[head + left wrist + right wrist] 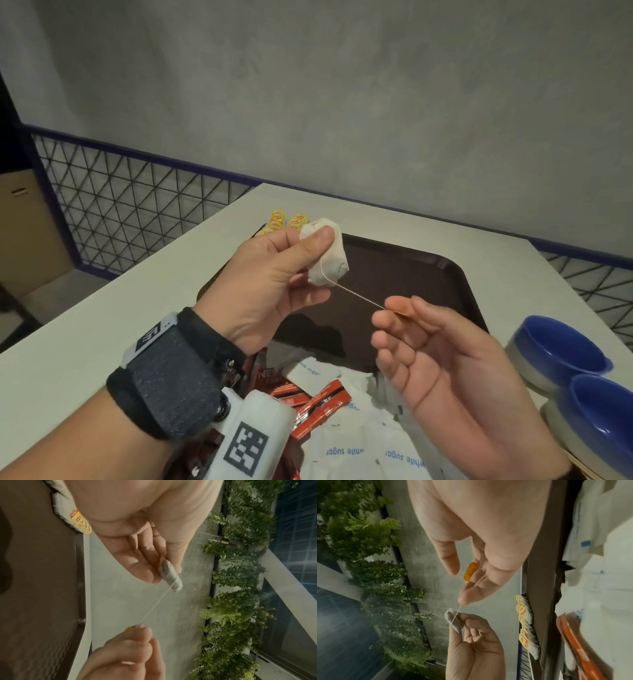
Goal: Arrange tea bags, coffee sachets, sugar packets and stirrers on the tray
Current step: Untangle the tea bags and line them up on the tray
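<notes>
Here my left hand (270, 274) pinches a tea bag (329, 255) above the tray (428, 274); my right hand (435, 363) pinches its string (359, 297). Only the right wrist view shows the orange tag (471, 572) behind my fingers.

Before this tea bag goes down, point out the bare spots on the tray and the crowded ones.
The dark brown plastic tray is bare across its middle and right side, up to its right rim. Crowded: the yellow-tagged tea bags along its far left corner, and the red coffee sachets and white sugar packets heaped at its near edge.
</notes>
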### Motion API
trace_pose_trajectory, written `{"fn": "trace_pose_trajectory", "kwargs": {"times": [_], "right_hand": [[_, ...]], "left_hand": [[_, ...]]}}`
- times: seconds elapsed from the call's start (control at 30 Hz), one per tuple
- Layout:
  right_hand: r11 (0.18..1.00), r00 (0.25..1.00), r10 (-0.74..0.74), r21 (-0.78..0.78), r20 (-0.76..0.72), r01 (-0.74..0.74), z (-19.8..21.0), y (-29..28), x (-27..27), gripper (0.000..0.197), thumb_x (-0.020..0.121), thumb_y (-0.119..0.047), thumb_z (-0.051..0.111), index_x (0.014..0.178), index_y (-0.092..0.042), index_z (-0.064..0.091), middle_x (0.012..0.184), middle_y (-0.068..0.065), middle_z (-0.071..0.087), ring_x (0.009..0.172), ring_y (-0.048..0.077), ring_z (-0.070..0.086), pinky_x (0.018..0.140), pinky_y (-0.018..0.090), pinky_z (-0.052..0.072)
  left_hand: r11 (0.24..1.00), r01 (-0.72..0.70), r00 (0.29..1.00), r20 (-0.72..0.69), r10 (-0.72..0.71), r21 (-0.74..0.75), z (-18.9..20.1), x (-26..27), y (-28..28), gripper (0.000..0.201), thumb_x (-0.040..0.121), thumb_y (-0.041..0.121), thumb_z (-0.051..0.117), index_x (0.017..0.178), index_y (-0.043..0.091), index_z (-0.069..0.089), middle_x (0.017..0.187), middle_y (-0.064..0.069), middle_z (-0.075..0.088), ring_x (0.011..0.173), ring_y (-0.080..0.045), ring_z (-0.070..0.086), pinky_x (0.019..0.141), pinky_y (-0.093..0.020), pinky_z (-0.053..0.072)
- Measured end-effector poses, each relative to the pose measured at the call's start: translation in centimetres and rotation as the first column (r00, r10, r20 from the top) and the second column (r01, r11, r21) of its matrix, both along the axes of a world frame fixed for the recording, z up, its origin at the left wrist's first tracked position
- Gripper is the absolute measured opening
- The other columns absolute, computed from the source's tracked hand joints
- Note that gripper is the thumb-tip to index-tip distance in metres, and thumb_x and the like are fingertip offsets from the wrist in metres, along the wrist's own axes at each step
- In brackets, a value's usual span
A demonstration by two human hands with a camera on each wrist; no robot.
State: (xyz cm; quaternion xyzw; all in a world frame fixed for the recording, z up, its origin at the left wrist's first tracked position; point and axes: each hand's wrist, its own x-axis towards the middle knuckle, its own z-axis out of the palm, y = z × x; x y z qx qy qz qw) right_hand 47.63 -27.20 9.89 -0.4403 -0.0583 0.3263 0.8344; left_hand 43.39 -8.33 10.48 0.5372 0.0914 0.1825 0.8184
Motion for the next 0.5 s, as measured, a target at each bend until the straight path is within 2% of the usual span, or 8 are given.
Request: {"fn": "trace_pose_trajectory", "kwargs": {"times": [0.1,0.17,0.23,0.33,0.43,0.5], "right_hand": [[0.992,0.993,-0.002,-0.124,0.121,0.017,-0.5,0.1,0.0,0.029,0.079,-0.005,0.065,0.106,0.000,0.071,0.078,0.022,0.068,0.058,0.021,0.063,0.050,0.027,0.056],[0.988,0.988,-0.006,-0.150,0.154,0.029,-0.8,0.1,0.2,0.035,0.081,-0.001,0.066,0.116,-0.008,0.068,0.078,0.022,0.068,0.059,0.021,0.062,0.051,0.027,0.055],[0.989,0.988,-0.006,-0.142,0.156,0.029,-0.9,0.1,0.3,0.036,0.082,-0.003,0.068,0.117,-0.006,0.066,0.079,0.021,0.069,0.059,0.020,0.062,0.051,0.026,0.055],[0.989,0.988,-0.003,-0.144,0.154,0.025,-0.9,0.1,0.5,0.031,0.075,-0.009,0.072,0.103,0.002,0.069,0.076,0.016,0.066,0.058,0.016,0.059,0.051,0.023,0.052],[0.997,0.996,-0.008,-0.073,0.093,0.015,-0.6,0.0,0.5,0.015,0.070,-0.009,0.074,0.085,-0.004,0.074,0.071,0.011,0.059,0.056,0.014,0.052,0.049,0.022,0.047],[1.000,0.999,-0.002,-0.012,0.048,0.002,-0.6,-0.1,0.6,0.010,0.072,-0.008,0.080,0.081,-0.007,0.075,0.071,0.009,0.056,0.058,0.014,0.050,0.050,0.023,0.046]], "left_hand": [[0.988,0.124,0.992,-0.048,-0.120,0.092,0.0,-0.3,-0.5,0.032,0.077,0.031,0.073,0.093,0.006,0.062,0.071,-0.005,0.068,0.054,-0.010,0.062,0.047,-0.021,0.054],[0.968,0.209,0.976,-0.083,-0.199,0.140,0.0,-0.5,-0.8,0.027,0.074,0.028,0.074,0.084,0.007,0.061,0.065,-0.004,0.066,0.050,-0.010,0.061,0.045,-0.022,0.054],[0.943,0.279,0.959,-0.110,-0.262,0.182,0.0,-0.6,-1.0,0.023,0.072,0.027,0.075,0.075,0.010,0.061,0.060,-0.003,0.064,0.047,-0.010,0.060,0.045,-0.024,0.054],[0.916,0.327,0.943,-0.140,-0.301,0.233,-0.1,-0.7,-1.2,0.021,0.066,0.029,0.080,0.065,0.015,0.064,0.061,-0.006,0.064,0.045,-0.011,0.058,0.043,-0.024,0.053],[0.904,0.324,0.945,-0.152,-0.291,0.278,-0.2,-0.7,-1.4,0.020,0.069,0.027,0.078,0.066,0.013,0.065,0.056,-0.005,0.061,0.042,-0.012,0.055,0.041,-0.023,0.049],[0.902,0.319,0.947,-0.148,-0.287,0.290,-0.2,-0.7,-1.4,0.019,0.072,0.026,0.077,0.067,0.011,0.066,0.054,-0.006,0.059,0.040,-0.013,0.052,0.038,-0.021,0.043]]}}
